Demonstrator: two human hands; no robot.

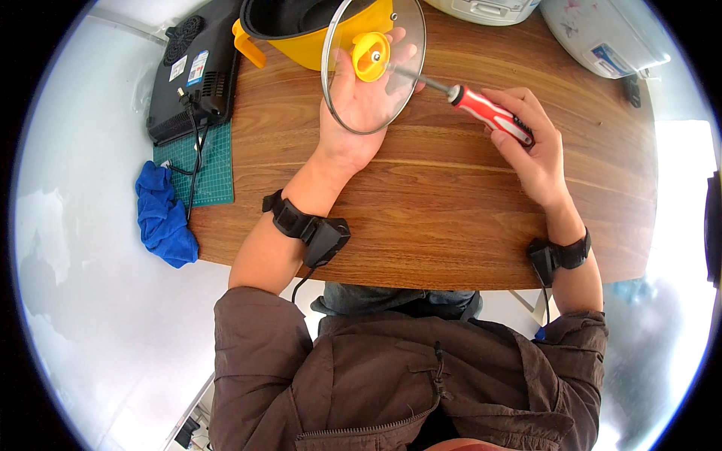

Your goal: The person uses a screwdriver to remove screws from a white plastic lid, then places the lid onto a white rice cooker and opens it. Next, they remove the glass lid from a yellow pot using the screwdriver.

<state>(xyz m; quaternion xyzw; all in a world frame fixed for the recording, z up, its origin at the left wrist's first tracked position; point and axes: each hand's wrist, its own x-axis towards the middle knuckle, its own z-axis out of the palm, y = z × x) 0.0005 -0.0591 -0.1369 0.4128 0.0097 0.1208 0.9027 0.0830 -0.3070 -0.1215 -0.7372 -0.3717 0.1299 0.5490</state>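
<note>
My left hand point(350, 139) holds a round glass pot lid point(406, 19) with a metal rim from behind, palm turned up. Through the glass the yellow knob point(362, 66) shows against my palm, a small screw at its centre. In my right hand point(543, 143) is a screwdriver point(485, 111) with a red and white handle, fingers wrapped round it. Its shaft points left toward the knob's screw; whether the tip touches the screw I cannot tell.
Behind the lid stands a yellow pot point(301, 46) with a dark inside. At the left lie a black appliance point(169, 98) with a cord, a green cutting mat point(218, 161) and a blue cloth point(162, 214). White containers point(594, 34) line the wooden table's point(451, 218) far right.
</note>
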